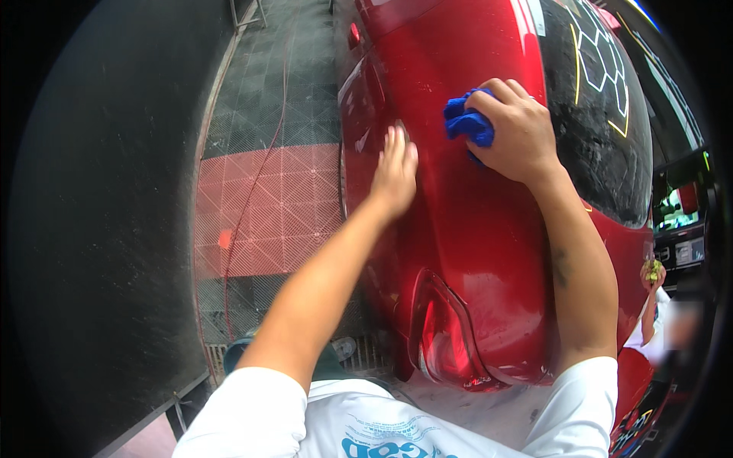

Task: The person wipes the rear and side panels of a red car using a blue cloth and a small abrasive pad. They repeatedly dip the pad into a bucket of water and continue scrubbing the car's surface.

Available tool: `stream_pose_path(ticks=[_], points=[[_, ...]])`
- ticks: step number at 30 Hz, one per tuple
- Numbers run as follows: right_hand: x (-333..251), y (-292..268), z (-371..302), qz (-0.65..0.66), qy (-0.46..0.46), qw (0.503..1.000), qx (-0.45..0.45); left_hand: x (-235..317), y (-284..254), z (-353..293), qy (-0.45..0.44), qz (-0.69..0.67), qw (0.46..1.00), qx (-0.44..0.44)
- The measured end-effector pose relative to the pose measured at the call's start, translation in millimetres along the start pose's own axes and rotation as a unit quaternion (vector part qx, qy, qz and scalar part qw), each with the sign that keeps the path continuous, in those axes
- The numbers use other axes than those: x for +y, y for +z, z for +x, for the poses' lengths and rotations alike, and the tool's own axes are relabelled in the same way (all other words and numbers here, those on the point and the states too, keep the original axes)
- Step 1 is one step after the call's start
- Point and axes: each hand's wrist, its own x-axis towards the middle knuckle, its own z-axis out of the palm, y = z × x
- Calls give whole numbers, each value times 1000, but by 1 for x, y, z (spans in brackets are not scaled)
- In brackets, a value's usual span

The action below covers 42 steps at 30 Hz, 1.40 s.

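The red car's painted rear side (473,244) fills the middle of the head view. My right hand (519,130) is closed around a bunched blue cloth (469,122), which rests against the red panel beside the dark rear window (592,114). My left hand (395,172) lies with fingers stretched out along the car's side, left of the cloth. Its fingertips are slightly blurred, and I see nothing held in it. Nearer to me, below both hands, is the red tail light (444,340).
A dark wall (107,198) runs along the left. Between it and the car lies a grey and red grated floor (267,206), crossed by a thin hose (263,164). Another person (657,320) at the far right holds a yellow-green thing (652,271) near the car.
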Motion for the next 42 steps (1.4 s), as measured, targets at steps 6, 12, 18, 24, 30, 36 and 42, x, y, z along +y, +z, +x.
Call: stream_pose_path(ticks=[6,12,18,24,30,36,42], points=[[13,9,14,33,18,999,9,8,25,-40,68,34,997,10],[10,8,18,81,52,995,26,10,18,-78,60,95,993,-24],[11,11,24,98,46,994,33,-13,-6,40,-23,24,999,3],[17,3,16,104,74,991,26,16,19,-144,59,98,987,-114],[6,14,35,117,58,991,41,-32,-30,70,-70,23,997,-8],[15,8,17,110,80,990,25,30,20,-152,27,38,993,-109],[8,11,32,109,60,991,39,-30,-23,52,-13,58,998,-18]])
